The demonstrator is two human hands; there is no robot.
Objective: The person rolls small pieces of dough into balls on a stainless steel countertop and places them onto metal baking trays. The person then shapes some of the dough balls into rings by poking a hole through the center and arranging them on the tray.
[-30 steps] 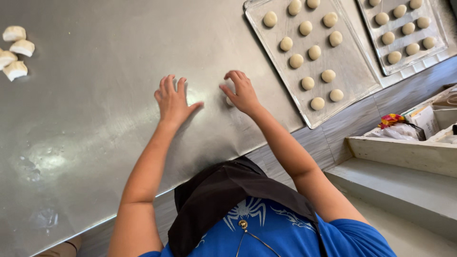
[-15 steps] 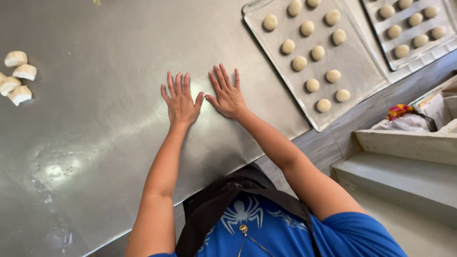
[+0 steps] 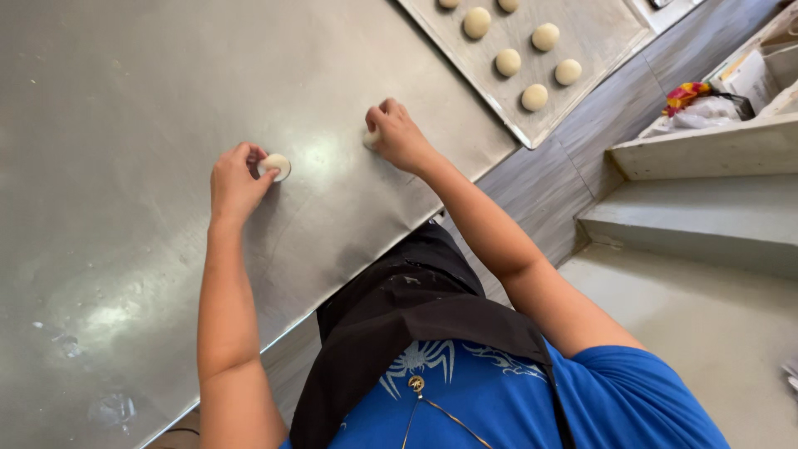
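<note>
Item: two pale dough balls on a steel counter (image 3: 125,100). Our left hand (image 3: 233,181) has its grip curled loosely about a round dough ball (image 3: 276,166) that rests on the counter at the fingertips; our right hand (image 3: 401,137) is cupped over a second dough piece (image 3: 371,138), mostly hidden, grip closed around it. A baking tray (image 3: 582,29) with five shaped rounds in view lies up and to the right, well apart from both hands. Risks, as we judge them: pressing too hard could flatten or smear a ball on the bare metal; a loose left grip could let the ball roll off. Change noted: half a second ago both palms lay flat and open side by side; now they are spread apart and curled, each on a ball.
</note>
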